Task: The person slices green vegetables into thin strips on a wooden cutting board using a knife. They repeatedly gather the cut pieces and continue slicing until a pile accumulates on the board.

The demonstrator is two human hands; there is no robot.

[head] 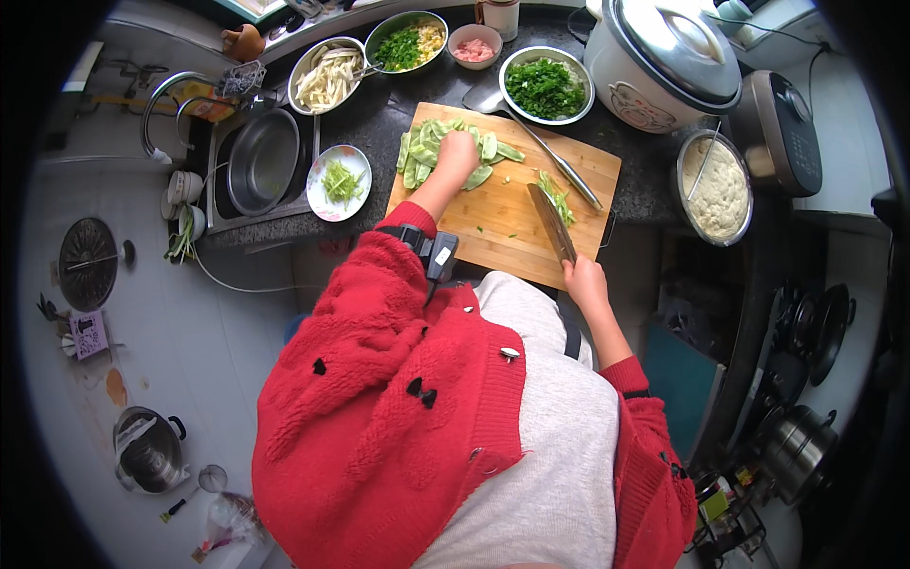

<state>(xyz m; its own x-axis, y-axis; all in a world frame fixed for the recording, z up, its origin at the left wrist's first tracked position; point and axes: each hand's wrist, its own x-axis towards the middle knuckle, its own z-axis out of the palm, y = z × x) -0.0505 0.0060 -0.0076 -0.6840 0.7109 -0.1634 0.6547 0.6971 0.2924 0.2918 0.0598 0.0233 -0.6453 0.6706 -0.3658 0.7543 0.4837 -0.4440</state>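
My left hand [458, 158] reaches into a pile of flat green bean pods [424, 153] at the far left of a wooden cutting board [498, 231]. Its fingers are curled down and partly hidden, so whether they grip a pod does not show. My right hand [586, 283] is closed around the handle of a kitchen knife [552, 222] at the board's near right edge. The blade points away from me, beside a small heap of shredded green beans [557, 197]. A metal spatula [561, 165] lies across the board's right side.
Left of the board is a floral plate [318, 203] with green shreds, then a sink [222, 219] holding a metal basin [263, 162]. Behind stand bowls of pale strips [328, 77], chopped greens [546, 89] and minced meat [474, 50]. A large cooker [657, 67] and dough bowl [716, 186] stand right.
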